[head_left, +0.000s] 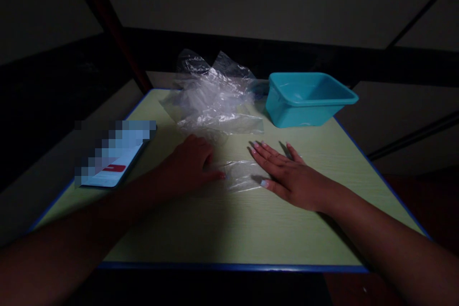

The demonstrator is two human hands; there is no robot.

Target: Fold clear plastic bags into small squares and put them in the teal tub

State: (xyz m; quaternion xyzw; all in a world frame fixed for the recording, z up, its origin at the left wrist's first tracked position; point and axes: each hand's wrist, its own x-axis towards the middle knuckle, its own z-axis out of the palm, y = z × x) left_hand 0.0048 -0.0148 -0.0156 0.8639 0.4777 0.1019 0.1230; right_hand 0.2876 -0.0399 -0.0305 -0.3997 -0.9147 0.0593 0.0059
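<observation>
A clear plastic bag lies flat on the table between my two hands. My right hand rests over its right end, fingers stretched out and spread. On the left side, my left hand has its fingers loosely curled, while the thumb points out and touches the bag's left end. Nothing shows between that thumb and the fingers. Just beyond my left hand sits a crumpled heap of clear plastic bags, its loose edges standing up.
A turquoise plastic basin stands at the table's back right. At the left edge lies a phone with a lit screen, partly pixelated. The pale green table has a blue rim, with a wall behind it. The scene is dim.
</observation>
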